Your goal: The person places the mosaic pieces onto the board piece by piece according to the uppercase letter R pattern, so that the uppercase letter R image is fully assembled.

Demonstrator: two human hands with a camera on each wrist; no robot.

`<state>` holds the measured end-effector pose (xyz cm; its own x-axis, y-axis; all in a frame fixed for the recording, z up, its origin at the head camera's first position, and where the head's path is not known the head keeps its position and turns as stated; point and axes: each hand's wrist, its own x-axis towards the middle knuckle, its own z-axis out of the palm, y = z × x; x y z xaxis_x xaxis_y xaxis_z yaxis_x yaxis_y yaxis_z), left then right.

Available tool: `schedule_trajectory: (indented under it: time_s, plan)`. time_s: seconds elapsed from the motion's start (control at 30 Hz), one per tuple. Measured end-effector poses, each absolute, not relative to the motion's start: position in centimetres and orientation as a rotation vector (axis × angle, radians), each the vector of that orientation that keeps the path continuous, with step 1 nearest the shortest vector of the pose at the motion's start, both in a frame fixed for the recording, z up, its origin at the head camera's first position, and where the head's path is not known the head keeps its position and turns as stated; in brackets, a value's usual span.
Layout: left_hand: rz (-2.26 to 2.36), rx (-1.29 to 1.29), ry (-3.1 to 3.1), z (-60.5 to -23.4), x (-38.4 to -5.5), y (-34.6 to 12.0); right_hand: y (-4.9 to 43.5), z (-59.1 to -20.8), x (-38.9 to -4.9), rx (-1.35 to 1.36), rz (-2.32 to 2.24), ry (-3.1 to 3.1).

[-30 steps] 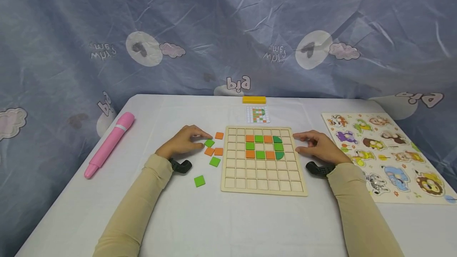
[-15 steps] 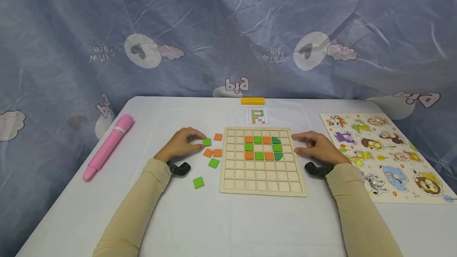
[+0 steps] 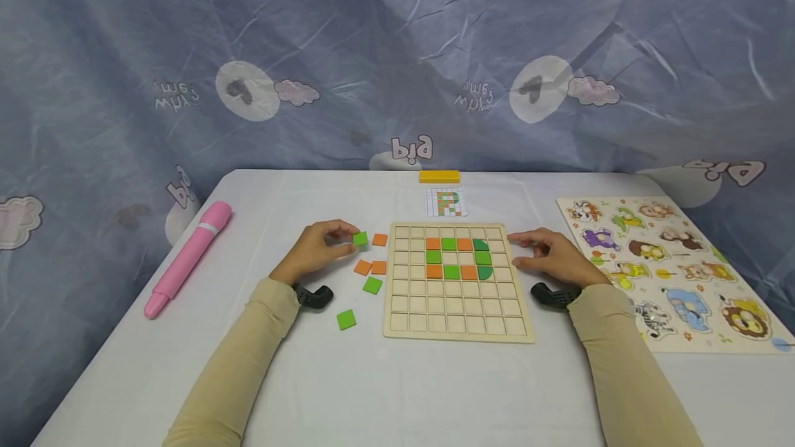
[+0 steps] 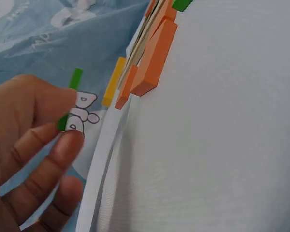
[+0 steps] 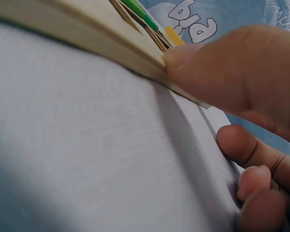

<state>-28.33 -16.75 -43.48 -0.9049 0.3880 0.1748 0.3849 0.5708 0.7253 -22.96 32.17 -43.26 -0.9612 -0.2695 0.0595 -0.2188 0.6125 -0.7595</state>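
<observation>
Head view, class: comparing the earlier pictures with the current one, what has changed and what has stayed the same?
The left hand has pinched a green tile and lifted it off the table, where it lay beside loose orange tiles. Unchanged: the right hand at the edge of the wooden board, the pattern of tiles on it, and two other loose green tiles.

grid board (image 3: 455, 305): bare wood in appearance, matt, surface grooved. held green tile (image 3: 360, 239) and orange tiles (image 3: 378, 267): smooth, evenly coloured faces; wood or plastic cannot be determined. table cover (image 3: 397, 392): white cloth, matt, fine texture. pattern card (image 3: 446, 203): printed, paper-like. backdrop (image 3: 373, 40): printed sheet, creased, faint sheen along folds. sleeves (image 3: 230, 357): matt woven cloth. pink wand (image 3: 191, 254): smooth, plastic-like. wrist units (image 3: 314, 296): black, plastic-like.
</observation>
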Motion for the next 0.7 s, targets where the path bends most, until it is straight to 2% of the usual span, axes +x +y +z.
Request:
schedule_trajectory:
  time_s: [0.3,0.7]
  plan:
    - [1.352,0.683,2.78,-41.8,-27.4,-15.1,32.3,-43.4,-23.0,-0.418,-1.277,2.77]
    - [1.329,0.748,2.707,-40.1,-24.6,-11.0,32.3,-43.3,-23.0,-0.435,-1.295,2.764]
